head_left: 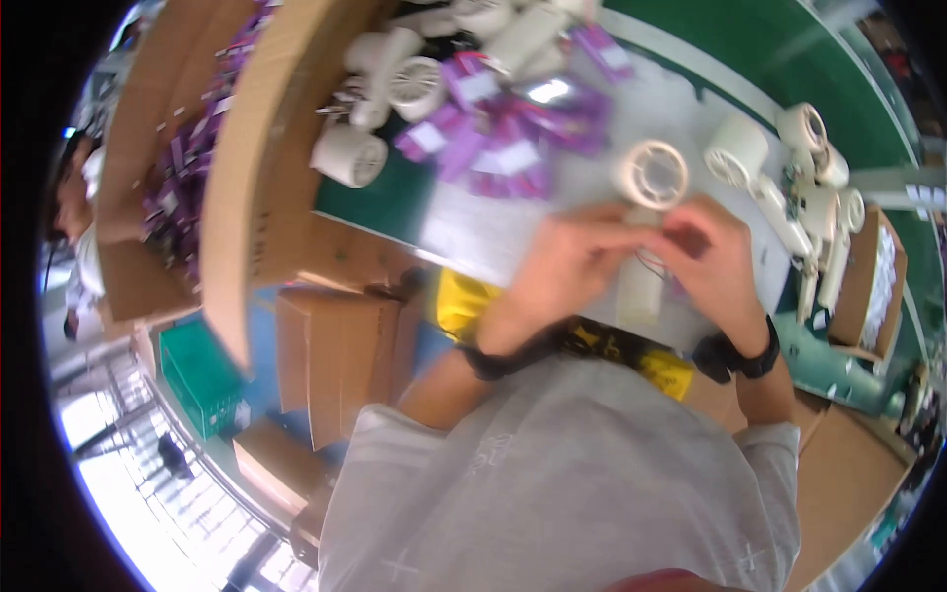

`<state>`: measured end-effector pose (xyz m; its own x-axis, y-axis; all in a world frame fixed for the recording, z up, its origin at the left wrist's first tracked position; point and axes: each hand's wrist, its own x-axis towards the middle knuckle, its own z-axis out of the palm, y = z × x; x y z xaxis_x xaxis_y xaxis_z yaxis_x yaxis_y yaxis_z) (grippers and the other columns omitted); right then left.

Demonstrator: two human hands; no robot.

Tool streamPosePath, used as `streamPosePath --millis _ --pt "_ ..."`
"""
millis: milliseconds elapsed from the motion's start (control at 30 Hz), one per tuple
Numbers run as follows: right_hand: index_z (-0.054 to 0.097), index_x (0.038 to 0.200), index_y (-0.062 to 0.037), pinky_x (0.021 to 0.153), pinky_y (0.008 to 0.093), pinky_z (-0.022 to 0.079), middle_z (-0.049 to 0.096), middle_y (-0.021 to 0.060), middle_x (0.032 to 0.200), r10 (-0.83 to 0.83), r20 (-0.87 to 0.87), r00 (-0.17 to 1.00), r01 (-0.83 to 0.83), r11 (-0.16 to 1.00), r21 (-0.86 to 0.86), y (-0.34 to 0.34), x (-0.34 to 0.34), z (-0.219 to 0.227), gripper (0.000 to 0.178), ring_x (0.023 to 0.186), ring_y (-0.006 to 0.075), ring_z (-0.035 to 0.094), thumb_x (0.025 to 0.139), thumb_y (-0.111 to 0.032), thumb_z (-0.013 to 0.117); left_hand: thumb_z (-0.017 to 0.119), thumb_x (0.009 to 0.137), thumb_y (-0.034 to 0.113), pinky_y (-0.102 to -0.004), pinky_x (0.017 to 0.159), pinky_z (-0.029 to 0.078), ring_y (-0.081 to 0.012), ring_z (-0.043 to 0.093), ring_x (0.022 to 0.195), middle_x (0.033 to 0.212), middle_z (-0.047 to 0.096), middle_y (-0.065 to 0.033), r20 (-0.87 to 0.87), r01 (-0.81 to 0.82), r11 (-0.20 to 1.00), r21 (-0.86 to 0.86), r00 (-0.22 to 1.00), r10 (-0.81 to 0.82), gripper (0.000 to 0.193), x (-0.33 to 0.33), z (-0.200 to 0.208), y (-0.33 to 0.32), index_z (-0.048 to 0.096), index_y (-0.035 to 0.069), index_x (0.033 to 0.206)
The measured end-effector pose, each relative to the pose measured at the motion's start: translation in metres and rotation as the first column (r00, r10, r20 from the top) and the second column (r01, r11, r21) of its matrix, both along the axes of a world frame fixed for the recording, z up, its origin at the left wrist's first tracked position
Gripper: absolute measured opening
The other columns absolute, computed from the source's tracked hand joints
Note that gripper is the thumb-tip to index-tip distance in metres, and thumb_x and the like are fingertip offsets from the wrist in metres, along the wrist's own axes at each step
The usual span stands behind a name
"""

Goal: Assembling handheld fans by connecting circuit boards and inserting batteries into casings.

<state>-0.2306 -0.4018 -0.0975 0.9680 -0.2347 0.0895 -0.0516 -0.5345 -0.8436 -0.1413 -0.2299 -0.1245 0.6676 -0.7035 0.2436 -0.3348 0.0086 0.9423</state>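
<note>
A cream-coloured hair dryer point(655, 176) lies in front of me on the grey table sheet, its round grille end facing up. Its pale handle point(639, 296) points toward me, and thin wires point(648, 262) show at the neck. My left hand point(577, 257) is closed at the neck from the left, thumb and fingers pinched together. From the right, my right hand point(712, 255) reaches the same spot with its fingers curled inward. Motion blurs the fingertips, and what the right ones pinch is hidden.
Purple parts with white labels point(493, 148) are piled beyond my left hand, beside several cream dryer housings point(414, 89). More housings point(814, 187) lie at the right, near a small carton point(868, 286). A large carton point(237, 178) with purple parts borders the table's left. A green crate point(200, 375) stands lower left.
</note>
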Motion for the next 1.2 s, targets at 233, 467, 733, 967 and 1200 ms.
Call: streamPosePath --millis 233,467,733,967,1200 --pt "0.055 0.082 0.0 0.054 0.0237 0.044 0.057 0.0028 0.066 0.098 -0.242 0.965 -0.078 0.993 0.09 -0.019 -0.008 0.001 0.02 0.059 0.0069 0.051 0.079 -0.002 0.075 0.064 0.077 -0.005 -0.0362 0.069 0.05 -0.0338 0.064 0.08 0.089 0.065 -0.0141 0.066 0.082 0.995 -0.051 0.995 -0.079 0.027 -0.002 -0.013 -0.015 0.071 0.005 0.1" --pt "0.059 0.092 0.0004 0.069 0.0327 0.049 0.062 0.0112 0.081 0.281 -0.287 0.916 -0.313 0.947 -0.069 -0.048 -0.022 0.012 0.031 0.073 0.0238 0.061 0.067 -0.003 0.078 0.064 0.071 -0.002 -0.0354 0.068 0.05 -0.03 0.064 0.08 0.089 0.064 -0.0122 0.042 0.133 0.989 -0.067 0.991 -0.13 0.031 -0.002 -0.024 -0.019 0.071 0.006 0.1" --pt "0.061 0.102 -0.0004 0.071 0.0355 0.05 0.063 0.0137 0.085 0.306 -0.248 0.919 -0.361 0.908 -0.215 -0.05 -0.028 0.0 0.044 0.075 0.0293 0.062 0.062 -0.002 0.079 0.066 0.067 0.0 -0.0334 0.068 0.05 -0.0252 0.063 0.075 0.088 0.064 -0.01 0.002 0.071 0.996 -0.046 0.997 -0.071 0.033 -0.004 -0.033 -0.026 0.07 0.006 0.099" --pt "0.058 0.108 0.0 0.065 0.0324 0.052 0.064 0.0083 0.086 0.176 -0.321 0.931 -0.144 0.982 0.121 -0.044 -0.039 0.008 0.048 0.072 0.0183 0.063 0.064 0.004 0.079 0.067 0.066 0.0 -0.0343 0.068 0.05 -0.0264 0.063 0.075 0.088 0.064 -0.0107 0.025 0.058 0.997 -0.046 0.998 -0.057 0.033 -0.004 -0.033 -0.025 0.071 0.006 0.099" --pt "0.055 0.118 -0.0019 0.067 0.0298 0.054 0.065 0.0077 0.092 0.322 -0.408 0.854 -0.036 0.819 0.572 -0.053 -0.045 0.003 0.06 0.076 0.0189 0.065 0.064 0.0 0.082 0.072 0.068 0.002 -0.0353 0.068 0.051 -0.0292 0.064 0.075 0.088 0.066 -0.0134 0.098 0.08 0.995 -0.051 0.992 -0.075 0.031 -0.003 -0.026 -0.022 0.072 0.005 0.099"
